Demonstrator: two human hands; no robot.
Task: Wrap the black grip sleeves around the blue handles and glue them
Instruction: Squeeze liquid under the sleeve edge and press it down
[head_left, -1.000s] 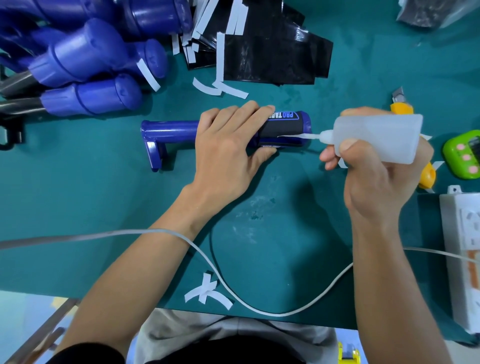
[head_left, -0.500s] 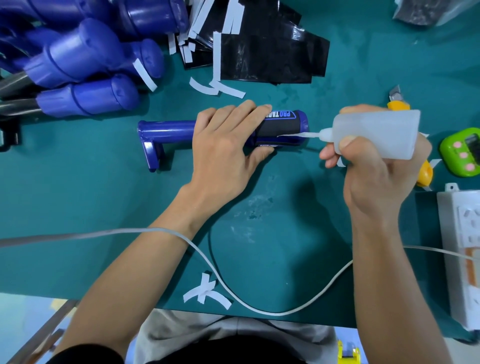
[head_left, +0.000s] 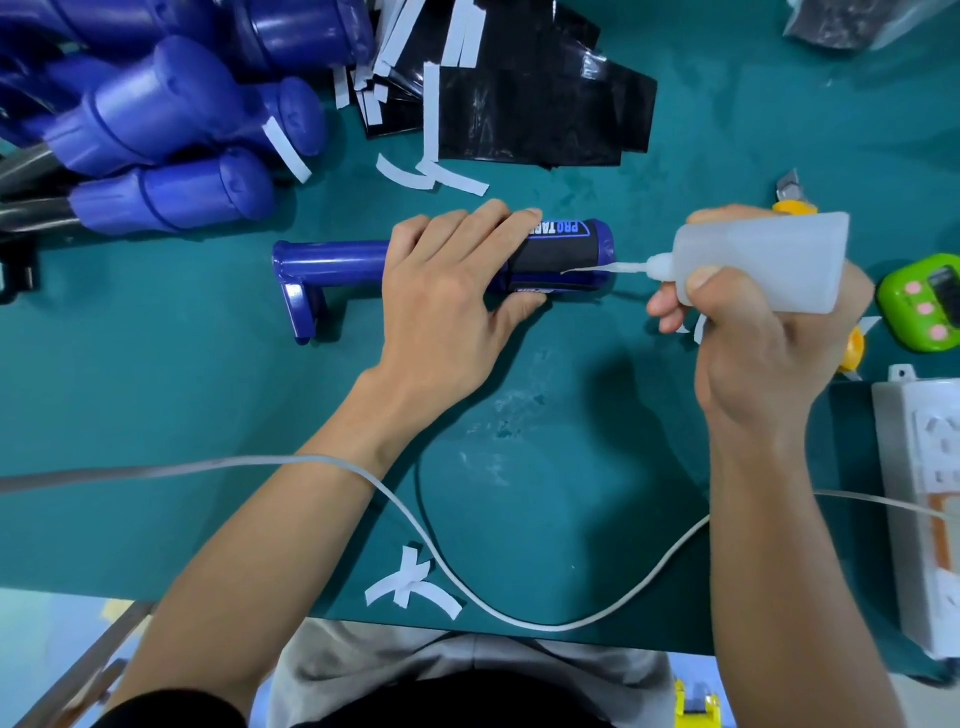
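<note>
four fingers (head_left: 467, 228) of our left hand (head_left: 447, 301) lie nearly straight across the black grip sleeve (head_left: 556, 254), thumb against its near side, pinning the wrap onto the blue handle (head_left: 332, 260). that handle lies sideways on the green table (head_left: 156, 395), mid-bench, bracket end to the left. our right hand (head_left: 753, 358) curls tight round the glue bottle (head_left: 774, 260), thumb on its wall, and the white nozzle (head_left: 618, 268) touches the sleeve's seam near the handle's right end.

we judge this the gluing step: the sleeve is wrapped and glue goes onto the overlap. the next move calls for a gentle squeeze, a steady run of the tip along the seam toward our left fingertips, then pressure on the flap until it holds, skin kept off the wet line.

the sleeve's white print reads "pro" then "ta"; the rest hides under our fingertips. a second print on the near side is too small to read. further out, more handles (head_left: 171, 192) are piled at far left and black sheets (head_left: 545, 104) lie beyond.
</note>
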